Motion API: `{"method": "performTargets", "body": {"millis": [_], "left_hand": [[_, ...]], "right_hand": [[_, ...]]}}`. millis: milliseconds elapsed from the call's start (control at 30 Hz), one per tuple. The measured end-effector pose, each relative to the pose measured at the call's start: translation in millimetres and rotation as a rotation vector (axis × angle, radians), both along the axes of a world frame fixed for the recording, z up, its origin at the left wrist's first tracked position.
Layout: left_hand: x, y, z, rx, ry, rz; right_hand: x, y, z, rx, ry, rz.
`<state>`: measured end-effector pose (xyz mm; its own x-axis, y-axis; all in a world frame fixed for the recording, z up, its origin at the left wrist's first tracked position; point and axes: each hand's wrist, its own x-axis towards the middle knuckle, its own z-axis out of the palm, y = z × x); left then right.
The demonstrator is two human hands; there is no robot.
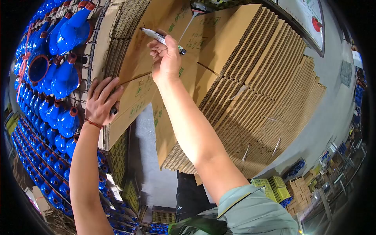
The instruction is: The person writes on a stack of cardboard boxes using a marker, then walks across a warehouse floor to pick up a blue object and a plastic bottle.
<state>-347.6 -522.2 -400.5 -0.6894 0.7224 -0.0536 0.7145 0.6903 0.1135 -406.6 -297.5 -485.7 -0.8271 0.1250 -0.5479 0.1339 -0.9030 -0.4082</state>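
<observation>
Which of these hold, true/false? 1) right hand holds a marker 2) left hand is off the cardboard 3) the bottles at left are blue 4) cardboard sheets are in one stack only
1) True: the right hand grips a marker, tip toward the flattened cardboard sheet.
2) False: the left hand lies flat on that sheet, a small dark thing, perhaps the cap, tucked by its fingers.
3) True: blue bottles with reddish caps fill wire racks.
4) False: a second stack lies at right.
</observation>
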Motion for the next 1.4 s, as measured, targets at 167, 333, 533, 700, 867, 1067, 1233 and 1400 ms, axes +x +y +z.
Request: {"method": "performTargets", "body": {"millis": [167, 333, 533, 700, 867, 1067, 1233, 1400], "left_hand": [[0.2, 0.1, -2.2, -0.008, 0.014, -0.012], [1.0, -4.1, -0.9, -0.021, 0.019, -0.007], [-3.5, 4.5, -0.7, -0.016, 0.004, -0.027], [2.1, -1.9, -1.9, -0.008, -0.011, -0.025], [1.2, -5.2, 2.8, -0.009, -0.015, 0.010], [4.9, -9.3, -2.6, 0.010, -0.024, 0.033], [-0.7, -0.3, -1.7, -0.008, -0.005, 0.016], [2.5, -3.5, -0.9, -0.018, -0.007, 0.016]], "right_hand": [[-14.4, 5.4, -8.7, 0.129, -0.064, -0.020], [-9.3, 10.3, -6.3, 0.212, 0.105, -0.022], [-48.8, -8.7, 14.5, 1.424, 0.126, 0.083], [-28.6, 20.1, 12.5, 1.614, 0.162, 0.092], [11.3, 99.6, 51.5, 2.094, 0.061, 0.159], [3.2, 36.9, 43.7, 0.542, 0.184, -0.028], [-28.4, 2.5, -1.4, 0.001, 0.025, -0.026], [-16.8, 1.1, -13.0, 0.038, 0.003, 0.006]]}}
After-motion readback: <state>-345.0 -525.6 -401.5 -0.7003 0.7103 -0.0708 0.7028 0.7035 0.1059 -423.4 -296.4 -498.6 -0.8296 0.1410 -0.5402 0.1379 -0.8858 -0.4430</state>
